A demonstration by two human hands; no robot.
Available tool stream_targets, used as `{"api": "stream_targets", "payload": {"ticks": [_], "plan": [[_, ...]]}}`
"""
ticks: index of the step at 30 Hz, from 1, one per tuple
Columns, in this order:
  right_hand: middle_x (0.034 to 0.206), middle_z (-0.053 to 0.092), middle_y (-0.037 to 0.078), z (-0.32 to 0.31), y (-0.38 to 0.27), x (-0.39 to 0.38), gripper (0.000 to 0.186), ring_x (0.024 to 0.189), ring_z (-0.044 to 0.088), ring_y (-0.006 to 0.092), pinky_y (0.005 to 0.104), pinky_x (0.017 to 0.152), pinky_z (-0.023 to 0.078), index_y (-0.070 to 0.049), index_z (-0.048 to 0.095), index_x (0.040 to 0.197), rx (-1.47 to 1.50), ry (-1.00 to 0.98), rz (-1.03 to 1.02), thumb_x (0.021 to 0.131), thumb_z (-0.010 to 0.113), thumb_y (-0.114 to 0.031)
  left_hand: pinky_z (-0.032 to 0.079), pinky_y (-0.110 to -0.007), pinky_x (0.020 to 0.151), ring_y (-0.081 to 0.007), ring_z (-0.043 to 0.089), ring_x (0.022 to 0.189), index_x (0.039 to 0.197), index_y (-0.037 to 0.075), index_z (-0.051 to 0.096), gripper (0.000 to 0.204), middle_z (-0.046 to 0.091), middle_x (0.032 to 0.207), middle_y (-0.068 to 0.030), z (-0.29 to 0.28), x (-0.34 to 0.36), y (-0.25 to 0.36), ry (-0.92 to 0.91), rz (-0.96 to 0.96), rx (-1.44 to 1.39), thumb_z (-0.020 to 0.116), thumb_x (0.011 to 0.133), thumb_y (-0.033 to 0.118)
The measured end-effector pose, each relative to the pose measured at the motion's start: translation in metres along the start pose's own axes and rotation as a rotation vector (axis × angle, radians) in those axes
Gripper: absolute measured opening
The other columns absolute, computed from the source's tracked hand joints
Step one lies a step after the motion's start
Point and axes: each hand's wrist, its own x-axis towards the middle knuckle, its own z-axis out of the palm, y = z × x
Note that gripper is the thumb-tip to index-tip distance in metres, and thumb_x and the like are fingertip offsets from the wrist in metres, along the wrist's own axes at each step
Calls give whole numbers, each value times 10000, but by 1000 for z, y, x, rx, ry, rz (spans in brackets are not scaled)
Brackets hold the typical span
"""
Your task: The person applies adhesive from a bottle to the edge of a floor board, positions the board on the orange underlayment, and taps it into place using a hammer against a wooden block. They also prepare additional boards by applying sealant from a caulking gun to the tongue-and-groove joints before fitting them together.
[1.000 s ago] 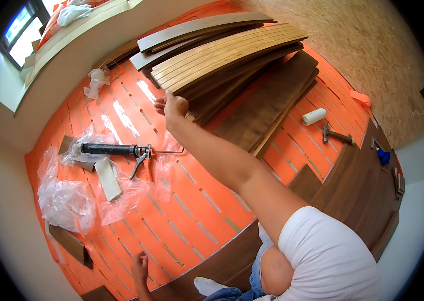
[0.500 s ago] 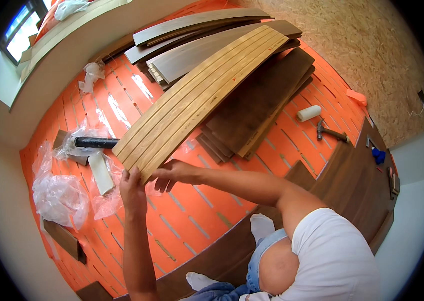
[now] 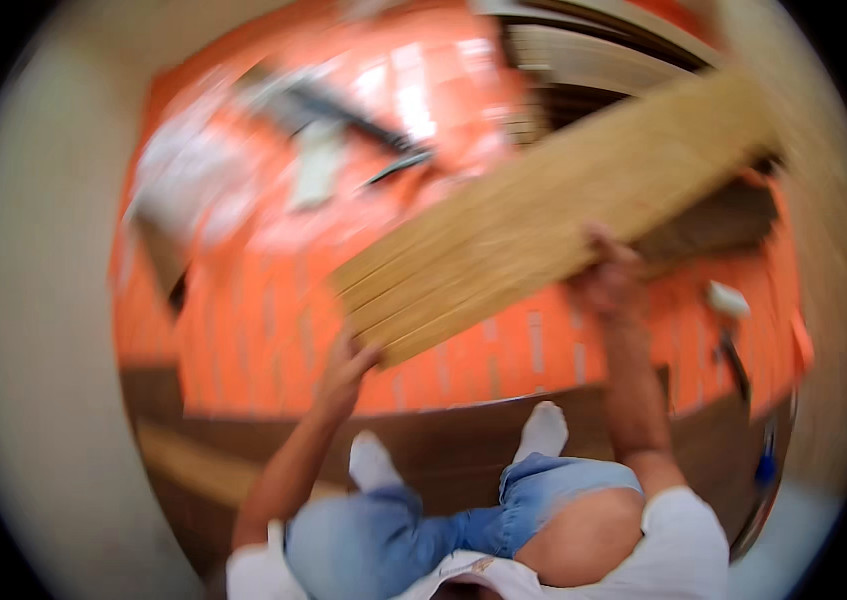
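Observation:
A floorboard with its pale, grooved underside facing up slants across the middle of the view, lifted over the orange underlay. My left hand grips its near left corner, thumb and fingers closed on the end. Farther along, my right hand is closed on the board's near long edge; its fingers are blurred and partly out of sight. Beyond the board's far right part, a stack of dark floorboards is mostly hidden.
More floorboards lie stacked at the back right. Clear plastic wrap, a black tube and a pale block lie back left. A hammer and white roll are at right. Dark laid flooring runs under my feet.
My right hand has moved from near the board's end to farther along its edge and now grips it. The board is turned flatter across the view, which has swung left.

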Motion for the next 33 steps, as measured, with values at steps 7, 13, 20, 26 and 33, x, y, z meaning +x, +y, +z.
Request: {"api": "stream_targets", "payload": {"ticks": [7,13,20,26,33], "plan": [[1225,641,190,73,-72,-80,349,1112,638,266,388,936,568,98,684,1154,-484,35,-699,873,703,-108,526,-357,825,-231,681,945,1228,-7,576,481,697,1034,-141,24,-32,7,-165,-85,503,683,938,361],[1199,642,189,174,-19,-129,464,1010,647,240,358,813,582,106,622,1218,-967,175,-805,842,775,-118,523,-396,909,-262,640,1024,1313,18,526,579,651,1154,-142,41,1,66,67,437,312,723,903,377],[1335,592,198,168,68,-118,539,1191,600,279,338,983,482,69,484,1425,-1536,-480,-1097,887,510,103,483,-397,1020,-242,612,1150,1477,-43,355,892,604,1281,-163,32,-33,140,165,728,-145,802,850,407],[1453,525,217,161,145,-120,636,1369,493,389,498,1123,413,10,482,1450,-1880,-863,-1179,825,525,114,527,-334,973,-188,616,1135,1373,-18,459,487,579,1259,-112,-15,-29,53,406,457,-458,648,932,65],[1504,453,226,89,137,-121,519,1416,410,380,481,1173,324,-3,513,1416,-1850,-865,-545,925,620,-130,549,-373,903,-174,609,1086,1369,58,443,498,581,1185,-43,-66,-73,-35,376,102,-802,656,921,102]]}}
